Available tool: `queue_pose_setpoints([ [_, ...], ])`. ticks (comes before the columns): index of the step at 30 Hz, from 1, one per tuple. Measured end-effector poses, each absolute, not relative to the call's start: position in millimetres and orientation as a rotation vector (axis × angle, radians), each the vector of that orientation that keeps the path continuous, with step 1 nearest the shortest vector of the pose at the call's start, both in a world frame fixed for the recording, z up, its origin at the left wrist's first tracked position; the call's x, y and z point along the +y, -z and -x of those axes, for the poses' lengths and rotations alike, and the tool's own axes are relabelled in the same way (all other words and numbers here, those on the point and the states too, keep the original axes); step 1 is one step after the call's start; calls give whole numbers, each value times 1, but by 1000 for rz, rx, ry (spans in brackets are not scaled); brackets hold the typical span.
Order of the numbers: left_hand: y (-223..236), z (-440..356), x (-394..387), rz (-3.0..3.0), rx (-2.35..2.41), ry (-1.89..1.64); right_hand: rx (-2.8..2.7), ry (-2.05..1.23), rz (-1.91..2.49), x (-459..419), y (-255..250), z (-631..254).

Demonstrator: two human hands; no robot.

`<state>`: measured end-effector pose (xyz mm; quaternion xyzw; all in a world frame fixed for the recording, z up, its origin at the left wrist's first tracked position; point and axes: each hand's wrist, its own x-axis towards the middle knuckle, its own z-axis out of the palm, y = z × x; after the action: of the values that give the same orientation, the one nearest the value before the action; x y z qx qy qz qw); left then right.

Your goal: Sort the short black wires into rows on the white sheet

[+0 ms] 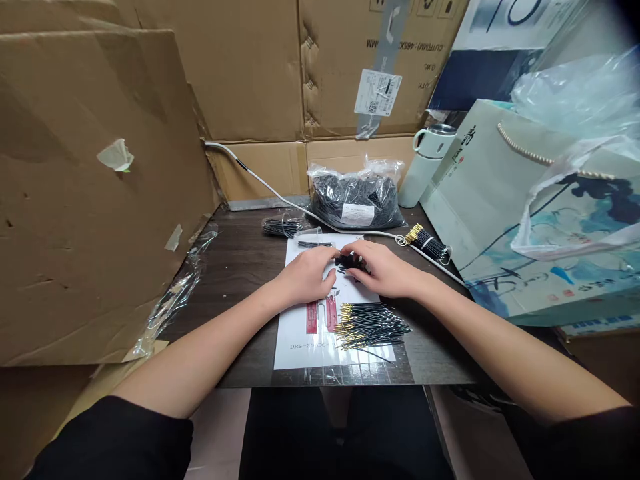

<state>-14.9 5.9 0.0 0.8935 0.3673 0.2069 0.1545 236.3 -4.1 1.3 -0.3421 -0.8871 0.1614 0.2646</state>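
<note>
Left hand [307, 273] and right hand [381, 268] curl about small black pieces [346, 261] on the white sheet's [294, 323] far half, whether either grip holds one impossible to tell; a careless drag nearer could scatter the loosely heaped gold-tipped wires [374, 325].

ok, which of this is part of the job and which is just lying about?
Job, by the look of it:
- black pieces between left hand and right hand
- loose wires, gold-tipped
- printed sheet beneath
- tied bundle, similar wires
- clear bag, possibly stock

Lying about, likely:
- flask
- paper bag
- cable
</note>
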Motion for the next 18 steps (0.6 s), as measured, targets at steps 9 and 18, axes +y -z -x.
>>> queue_pose_setpoints([
  [9, -28, 27, 11, -2520, 959, -443, -2230, -348, 1117, -7, 33, -258],
  [18, -39, 36, 22, -2416, 967, -174, -2441, -570, 1009, -5, 32, -241],
])
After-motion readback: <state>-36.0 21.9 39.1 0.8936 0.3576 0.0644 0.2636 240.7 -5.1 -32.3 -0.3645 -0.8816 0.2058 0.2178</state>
